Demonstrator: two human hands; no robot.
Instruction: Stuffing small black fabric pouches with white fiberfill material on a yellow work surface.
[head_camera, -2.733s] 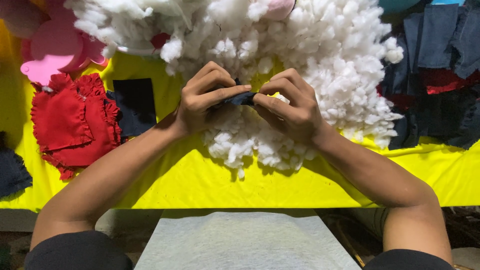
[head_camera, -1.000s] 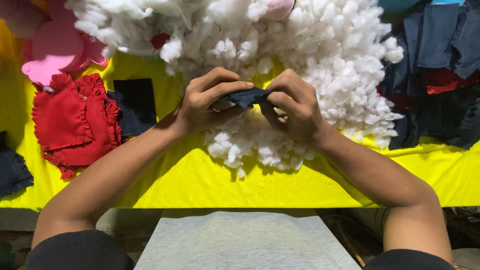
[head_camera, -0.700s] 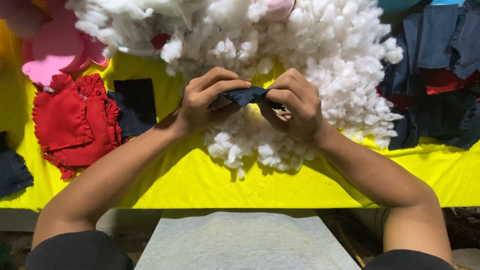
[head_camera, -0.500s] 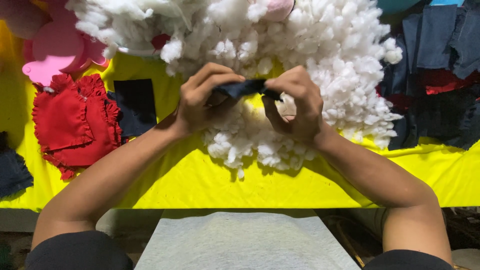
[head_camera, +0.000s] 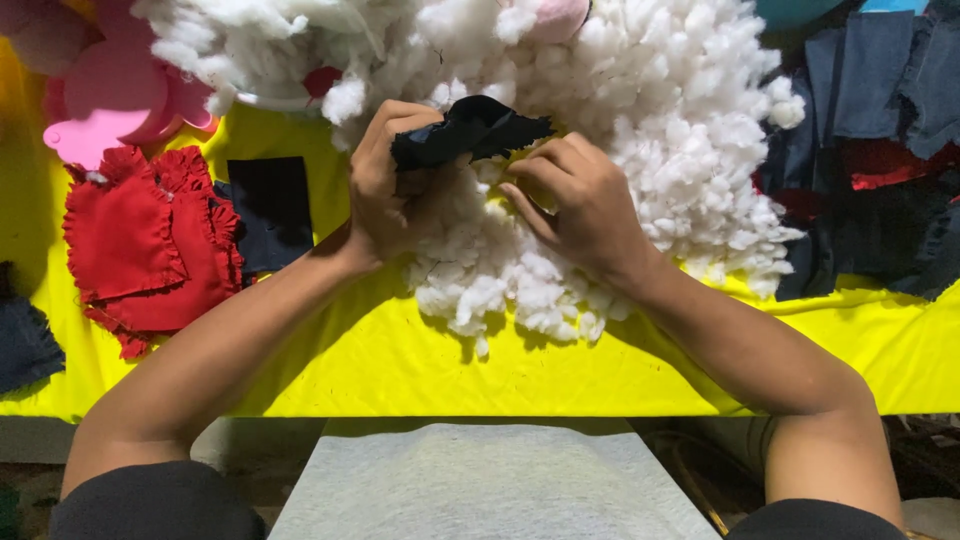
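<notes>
Lifted since a moment ago, the dark cloth piece (head_camera: 468, 130) now sits pinched in the left hand (head_camera: 385, 185), above the white stuffing (head_camera: 640, 120); the right hand (head_camera: 580, 205), fingers loosely curled, presses into the fluff just beside it.

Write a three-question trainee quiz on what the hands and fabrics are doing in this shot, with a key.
1. True or false: the left hand holds the dark fabric piece up over the white stuffing pile.
2. Which colour is the cloth that covers the table? A. green B. yellow C. white
3. Fill in: the red frilled pieces lie to the ____ of the left hand.

Key
1. True; the right hand has its fingers bent against the stuffing just below that piece.
2. B
3. left
</notes>
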